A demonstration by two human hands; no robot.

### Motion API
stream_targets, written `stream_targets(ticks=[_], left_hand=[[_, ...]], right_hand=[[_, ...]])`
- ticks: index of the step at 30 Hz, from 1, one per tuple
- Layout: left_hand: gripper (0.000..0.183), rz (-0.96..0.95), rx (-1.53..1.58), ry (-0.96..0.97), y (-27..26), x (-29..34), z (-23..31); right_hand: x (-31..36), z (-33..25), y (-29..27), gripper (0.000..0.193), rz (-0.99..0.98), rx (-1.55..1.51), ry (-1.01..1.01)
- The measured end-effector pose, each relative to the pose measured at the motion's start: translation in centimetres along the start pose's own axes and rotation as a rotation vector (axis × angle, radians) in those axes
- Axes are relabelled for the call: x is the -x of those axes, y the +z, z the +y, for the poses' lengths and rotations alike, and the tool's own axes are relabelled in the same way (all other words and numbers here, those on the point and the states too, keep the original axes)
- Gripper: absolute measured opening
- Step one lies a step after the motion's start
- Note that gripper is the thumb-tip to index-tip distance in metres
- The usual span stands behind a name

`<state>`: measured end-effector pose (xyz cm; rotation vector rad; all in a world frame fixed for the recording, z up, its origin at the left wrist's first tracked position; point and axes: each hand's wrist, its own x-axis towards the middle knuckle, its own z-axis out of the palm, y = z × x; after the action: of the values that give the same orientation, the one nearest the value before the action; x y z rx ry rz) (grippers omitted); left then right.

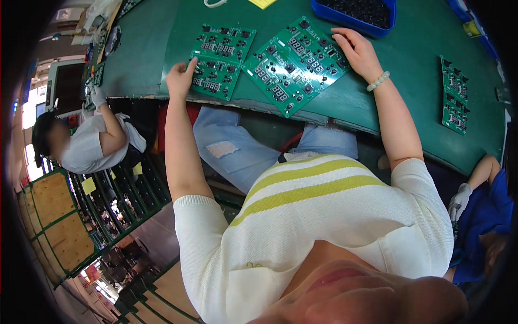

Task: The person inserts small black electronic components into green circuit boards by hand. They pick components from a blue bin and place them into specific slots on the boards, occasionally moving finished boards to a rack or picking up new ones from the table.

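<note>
Two green circuit board panels lie on the bench in front of me, each with black digit displays and small black parts. My left hand (pixel 181 79) is at the left edge of the left circuit board (pixel 218 62), thumb against the edge and fingers curled around it. To its right, the larger right circuit board (pixel 297 66) lies turned at an angle, its lower corner reaching past the bench's near edge. Beside its upper right edge rests my right hand (pixel 357 51), fingers stretched out and thumb apart, holding nothing. A beaded bracelet circles that wrist.
A blue bin (pixel 389 24) of small black parts stands beyond my right hand. Another green board panel (pixel 454 94) lies far right on the green bench (pixel 399 119). Gloved co-workers sit at left (pixel 102 140) and right (pixel 480 216). A yellow paper (pixel 262 2) lies at the back.
</note>
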<state>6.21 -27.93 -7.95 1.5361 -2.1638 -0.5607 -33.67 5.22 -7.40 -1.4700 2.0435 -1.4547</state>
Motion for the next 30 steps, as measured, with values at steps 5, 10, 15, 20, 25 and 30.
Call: stream_targets(ticks=[5, 10, 15, 20, 25, 30], left_hand=[[0.052, 0.007, -0.042, 0.034, 0.6, -0.5, 4.3], [0.05, 0.114, -0.053, -0.001, 0.3, 0.7, 5.1], [0.045, 0.357, -0.035, -0.028, -4.5, 4.7, 0.3], [0.037, 0.584, -0.105, -0.189, -13.1, 14.7, -2.7], [0.036, 0.624, -0.26, -0.52, -17.9, 25.7, -6.5], [0.041, 0.598, -0.34, -0.755, -17.8, 44.3, -18.1]], right_hand=[[0.0, 0.1, -0.3, 0.03, -0.01, 0.042, 0.005], [-0.3, 0.0, -0.6, 0.029, -0.029, 0.041, 0.012], [-0.5, 0.5, 0.0, 0.027, -0.06, 0.027, -0.03], [0.0, 2.7, 0.2, 0.029, -0.119, -0.108, 0.029], [0.2, 1.3, -0.6, 0.032, -0.083, -0.073, 0.1], [-1.1, -0.1, 0.5, 0.03, -0.102, -0.135, 0.084]])
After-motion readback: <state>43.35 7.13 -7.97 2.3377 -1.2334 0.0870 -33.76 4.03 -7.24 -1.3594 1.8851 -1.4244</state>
